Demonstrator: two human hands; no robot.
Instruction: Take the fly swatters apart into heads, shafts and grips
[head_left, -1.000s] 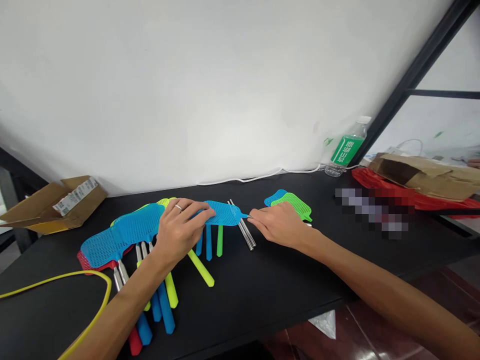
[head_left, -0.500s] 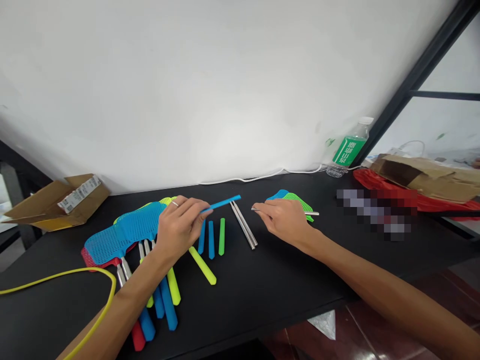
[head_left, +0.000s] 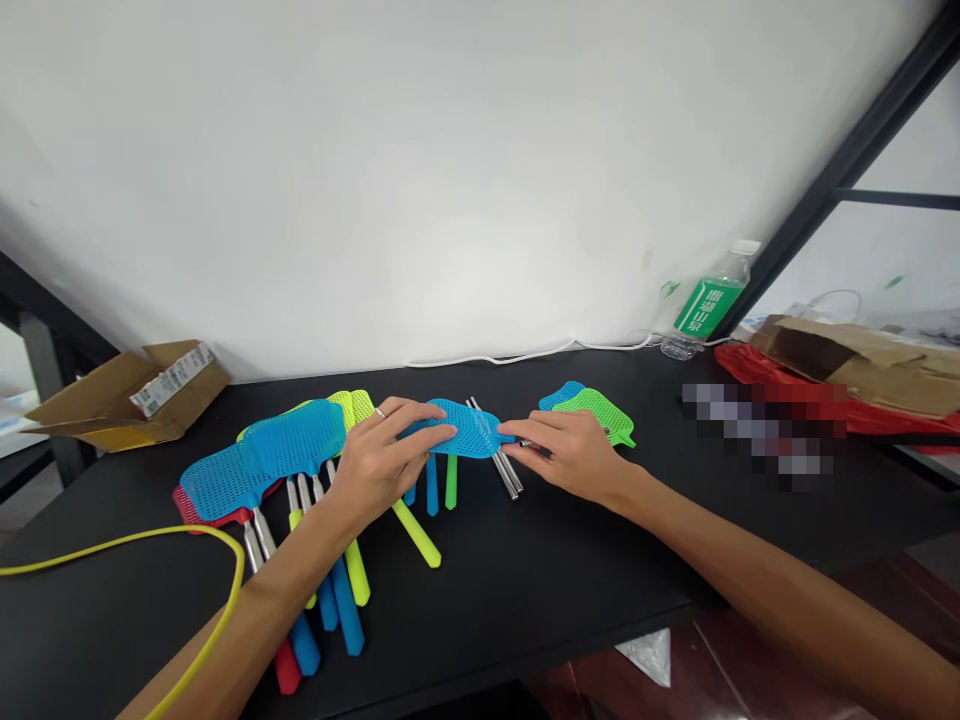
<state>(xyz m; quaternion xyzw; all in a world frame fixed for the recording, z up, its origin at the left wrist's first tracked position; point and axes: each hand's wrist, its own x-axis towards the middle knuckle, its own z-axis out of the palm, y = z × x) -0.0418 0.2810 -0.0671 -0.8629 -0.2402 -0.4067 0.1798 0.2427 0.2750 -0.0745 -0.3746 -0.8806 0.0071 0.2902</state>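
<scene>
On the black table, working left to right from where I stand: at 10 o'clock, an open cardboard box with a white label on its flap. At 9 o'clock, a yellow cable loops over the tabletop. At 11 o'clock lies a fan of plastic fly swatters, with blue, yellow-green and red mesh heads; their steel shafts and coloured grips point toward me. My left hand is closed over the left end of a blue swatter head, which is held just above the table at 12 o'clock, between both hands. Beneath it are a blue grip and a green grip, with a yellow-green grip nearby. Two steel tubes lie partly under the head's right end. My right hand is in a narrow pinch at the head's neck, with a short steel rod showing between the fingers. Just beyond it, at 1 o'clock, a green swatter head overlaps a blue one. Farther right are a water bottle with a green label, a red plastic sheet and a brown paper bag at 2 o'clock.
</scene>
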